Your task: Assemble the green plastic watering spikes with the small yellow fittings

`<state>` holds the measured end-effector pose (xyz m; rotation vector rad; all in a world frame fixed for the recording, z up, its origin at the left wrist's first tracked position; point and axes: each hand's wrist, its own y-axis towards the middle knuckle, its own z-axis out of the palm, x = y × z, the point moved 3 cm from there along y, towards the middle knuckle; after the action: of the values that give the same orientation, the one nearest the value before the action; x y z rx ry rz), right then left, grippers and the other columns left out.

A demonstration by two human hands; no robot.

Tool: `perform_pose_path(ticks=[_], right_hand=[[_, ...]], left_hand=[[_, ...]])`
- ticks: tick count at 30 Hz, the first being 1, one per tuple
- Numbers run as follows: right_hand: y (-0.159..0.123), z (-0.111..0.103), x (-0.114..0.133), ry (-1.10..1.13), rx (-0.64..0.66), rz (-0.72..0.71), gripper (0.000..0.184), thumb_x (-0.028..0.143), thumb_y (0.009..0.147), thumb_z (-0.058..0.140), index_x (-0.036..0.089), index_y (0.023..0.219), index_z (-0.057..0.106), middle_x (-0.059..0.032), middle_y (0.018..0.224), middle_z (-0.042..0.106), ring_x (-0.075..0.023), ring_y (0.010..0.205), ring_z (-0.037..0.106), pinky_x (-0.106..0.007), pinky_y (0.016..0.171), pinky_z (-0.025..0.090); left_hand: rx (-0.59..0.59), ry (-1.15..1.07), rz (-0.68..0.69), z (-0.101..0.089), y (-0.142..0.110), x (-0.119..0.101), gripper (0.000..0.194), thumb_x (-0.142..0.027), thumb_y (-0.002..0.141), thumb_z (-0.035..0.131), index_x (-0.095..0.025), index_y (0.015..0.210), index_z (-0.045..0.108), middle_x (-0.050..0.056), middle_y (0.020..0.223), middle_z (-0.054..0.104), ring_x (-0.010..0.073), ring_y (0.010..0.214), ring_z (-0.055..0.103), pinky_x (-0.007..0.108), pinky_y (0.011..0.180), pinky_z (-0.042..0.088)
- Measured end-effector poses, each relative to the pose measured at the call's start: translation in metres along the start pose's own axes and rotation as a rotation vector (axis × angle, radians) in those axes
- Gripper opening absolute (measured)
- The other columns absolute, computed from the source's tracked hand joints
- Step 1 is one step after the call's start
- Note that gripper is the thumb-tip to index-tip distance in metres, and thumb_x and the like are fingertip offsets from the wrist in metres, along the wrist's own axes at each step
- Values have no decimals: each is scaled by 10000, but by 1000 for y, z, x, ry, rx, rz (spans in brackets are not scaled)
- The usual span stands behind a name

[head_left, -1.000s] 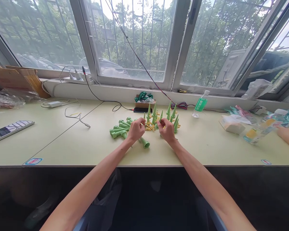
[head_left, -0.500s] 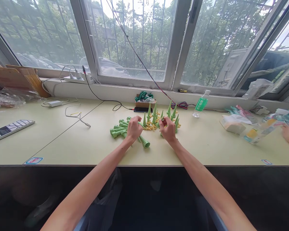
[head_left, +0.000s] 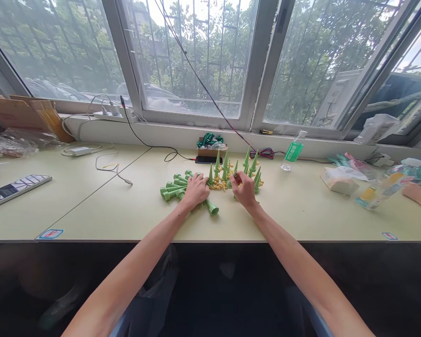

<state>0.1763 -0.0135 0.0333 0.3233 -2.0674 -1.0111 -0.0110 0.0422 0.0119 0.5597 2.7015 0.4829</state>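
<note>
My left hand [head_left: 196, 189] rests palm down over a pile of green plastic spikes with ribbed, hollow ends [head_left: 171, 191], its fingers reaching forward. Whether it grips one of them is hard to see, but the fingers look stretched out. Pinched in my right hand [head_left: 243, 188] is a green cone-shaped spike [head_left: 230, 182], mostly covered by the fingers. Several similar spikes [head_left: 225, 164] stand point up behind and between my hands. Small yellow plastic pieces [head_left: 217, 184] lie around their bases.
A phone [head_left: 208, 159] lies before a small box of green wrappers [head_left: 210, 142]. Right of my hands stand a water bottle [head_left: 293, 152], a tissue pack [head_left: 341, 181] and a juice bottle [head_left: 375, 191]. Another person's hand [head_left: 419, 194] is at far right. A cable [head_left: 116, 171] lies left.
My left hand has lowered and flattened from a curled, raised pose onto the green spikes. My right hand stays nearly in place. The other person's hand has shifted slightly left.
</note>
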Motion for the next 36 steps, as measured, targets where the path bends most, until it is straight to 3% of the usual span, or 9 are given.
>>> perform_pose_path(ticks=[7, 17, 29, 33, 36], right_hand=[[-1, 1, -2, -18, -7, -30, 217, 335, 912, 487, 205, 738, 474, 17, 627, 507, -132, 578, 464, -254, 598, 394], [-2, 4, -3, -23, 23, -32, 202, 329, 909, 488, 202, 751, 482, 9, 640, 535, -132, 582, 487, -251, 602, 400], [-3, 4, -4, -18, 40, -26, 189, 331, 901, 498, 201, 765, 493, 13, 648, 537, -129, 585, 488, -249, 601, 405], [-3, 4, -3, -14, 42, -27, 186, 332, 900, 497, 203, 766, 487, 15, 643, 529, -131, 584, 484, -252, 604, 405], [-4, 4, -1, -11, 52, -33, 188, 330, 900, 495, 206, 760, 480, 17, 635, 517, -131, 579, 474, -255, 601, 402]], left_hand=[[127, 143, -40, -4, -5, -4, 516, -208, 903, 339, -156, 1377, 538, 117, 1530, 376, 358, 1431, 262, 517, 1160, 224], [121, 145, -96, -10, -9, -10, 459, -200, 888, 369, -165, 1276, 611, 114, 1488, 414, 378, 1381, 316, 504, 1134, 253], [33, 154, -98, -17, -12, -18, 325, -166, 882, 386, -151, 1006, 687, 165, 1136, 591, 337, 1202, 472, 466, 1017, 396], [-14, 141, -121, -15, -11, -13, 386, -213, 895, 403, -174, 1196, 642, 154, 1405, 464, 393, 1398, 268, 535, 1096, 317], [44, 133, -116, -11, -11, -10, 438, -253, 915, 388, -230, 1301, 593, 99, 1534, 350, 396, 1456, 166, 586, 1140, 230]])
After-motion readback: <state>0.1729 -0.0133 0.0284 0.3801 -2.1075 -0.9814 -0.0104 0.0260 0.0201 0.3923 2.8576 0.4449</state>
